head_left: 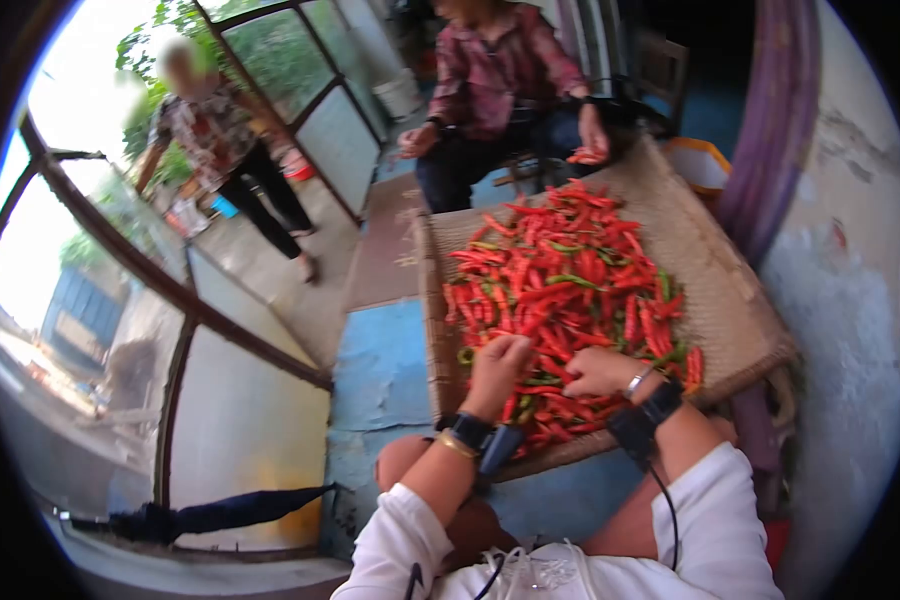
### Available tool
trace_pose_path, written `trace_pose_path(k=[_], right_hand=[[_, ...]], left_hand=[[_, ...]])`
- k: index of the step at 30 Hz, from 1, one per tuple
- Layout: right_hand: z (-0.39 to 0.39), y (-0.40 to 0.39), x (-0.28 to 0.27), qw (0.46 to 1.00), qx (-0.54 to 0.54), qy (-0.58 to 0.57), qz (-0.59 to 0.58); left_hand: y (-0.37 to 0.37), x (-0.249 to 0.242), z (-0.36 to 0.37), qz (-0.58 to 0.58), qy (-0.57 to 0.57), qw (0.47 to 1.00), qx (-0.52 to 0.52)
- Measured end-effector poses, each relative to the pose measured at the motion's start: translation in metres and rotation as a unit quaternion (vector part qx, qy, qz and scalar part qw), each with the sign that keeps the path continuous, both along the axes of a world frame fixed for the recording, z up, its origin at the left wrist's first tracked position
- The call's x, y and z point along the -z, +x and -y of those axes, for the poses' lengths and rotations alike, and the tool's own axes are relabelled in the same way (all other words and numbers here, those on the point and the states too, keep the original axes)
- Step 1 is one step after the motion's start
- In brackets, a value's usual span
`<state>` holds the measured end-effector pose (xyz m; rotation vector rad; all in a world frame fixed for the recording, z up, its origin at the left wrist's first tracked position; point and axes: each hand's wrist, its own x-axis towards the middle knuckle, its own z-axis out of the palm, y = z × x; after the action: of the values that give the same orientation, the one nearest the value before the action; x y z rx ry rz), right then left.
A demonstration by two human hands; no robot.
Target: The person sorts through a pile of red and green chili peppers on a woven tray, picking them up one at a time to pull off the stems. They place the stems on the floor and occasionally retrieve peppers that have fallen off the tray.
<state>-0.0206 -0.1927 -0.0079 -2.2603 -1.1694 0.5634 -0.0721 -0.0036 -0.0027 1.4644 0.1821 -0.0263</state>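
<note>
In front of me I have a broad woven tray (715,270) with a raised rim. Red peppers (545,300), some green ones (572,281) among them, lie heaped across its left and near parts.

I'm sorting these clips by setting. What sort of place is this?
Probably a home's porch or entryway: an open glazed door with greenery outside, a furled umbrella, and a woven tray of red peppers.

Open above, hemmed in at the edges.
Passable over the pepper heap (570,275), along the bare right strip of the woven tray (715,245), and through the narrow gap between left hand (500,365) and right hand (598,372); obstructed by a seated person's hand (592,132) near the far edge, a purple curtain (768,130) and wall (850,270) off to the right, glass panels (245,420) to the left.
</note>
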Motion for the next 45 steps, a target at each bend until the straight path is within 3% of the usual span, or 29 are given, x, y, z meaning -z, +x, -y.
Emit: trace_pose_path(k=[3, 6, 9, 11, 13, 16, 18, 20, 24, 25, 29, 31, 33, 35, 39, 45], right_hand=[[0.005, 0.004, -0.016, 0.997, 0.075, -0.031, -0.016], [0.009, 0.017, -0.023, 0.971, 0.22, 0.048, -0.076], [0.022, 0.036, -0.019, 0.961, 0.267, 0.066, -0.01], [0.031, 0.045, -0.034, 0.925, 0.314, 0.151, -0.154], [0.044, 0.066, -0.039, 0.915, 0.331, 0.203, -0.11], [0.064, 0.07, -0.082, 0.888, 0.418, 0.185, 0.046], [0.072, 0.07, -0.086, 0.839, 0.423, 0.197, 0.28], [0.061, 0.05, -0.083, 0.856, 0.408, 0.231, 0.218], [0.011, -0.023, -0.045, 0.929, 0.296, 0.128, 0.184], [0.001, -0.042, -0.036, 0.928, 0.309, 0.161, 0.133], [-0.017, -0.076, 0.01, 0.949, 0.272, 0.051, 0.153], [-0.01, -0.085, -0.009, 0.969, 0.214, -0.015, 0.12], [-0.009, -0.08, -0.003, 0.968, 0.222, 0.016, 0.117], [-0.006, -0.081, -0.008, 0.97, 0.219, 0.031, 0.105], [-0.009, -0.083, -0.008, 0.978, 0.185, -0.01, 0.096], [-0.011, -0.083, -0.012, 0.977, 0.2, -0.02, 0.077]], left_hand=[[0.001, -0.001, 0.001, 0.022, 0.01, 0.998, -0.052], [0.0, -0.001, 0.001, 0.011, 0.007, 0.999, -0.052], [0.0, 0.002, 0.0, 0.029, 0.015, 0.999, -0.043], [-0.003, 0.0, -0.001, 0.022, 0.012, 0.999, -0.044], [-0.004, 0.002, -0.002, 0.036, 0.026, 0.999, -0.028], [-0.003, 0.005, -0.002, 0.045, 0.029, 0.998, -0.041], [-0.004, 0.004, -0.01, 0.054, 0.048, 0.997, 0.008], [-0.002, 0.007, -0.007, 0.057, 0.098, 0.993, -0.009], [0.001, 0.011, -0.004, 0.046, 0.052, 0.998, 0.01], [0.0, 0.007, -0.005, 0.048, 0.057, 0.997, 0.003], [-0.015, -0.02, -0.008, 0.069, 0.053, 0.996, -0.017], [-0.03, -0.039, -0.007, 0.112, 0.062, 0.992, 0.009], [-0.049, -0.04, -0.011, 0.111, 0.047, 0.99, 0.072], [-0.068, -0.036, -0.012, 0.103, 0.107, 0.985, 0.089], [-0.082, -0.013, -0.014, 0.032, 0.121, 0.989, 0.073], [-0.083, -0.009, -0.01, 0.063, 0.228, 0.969, 0.072]])
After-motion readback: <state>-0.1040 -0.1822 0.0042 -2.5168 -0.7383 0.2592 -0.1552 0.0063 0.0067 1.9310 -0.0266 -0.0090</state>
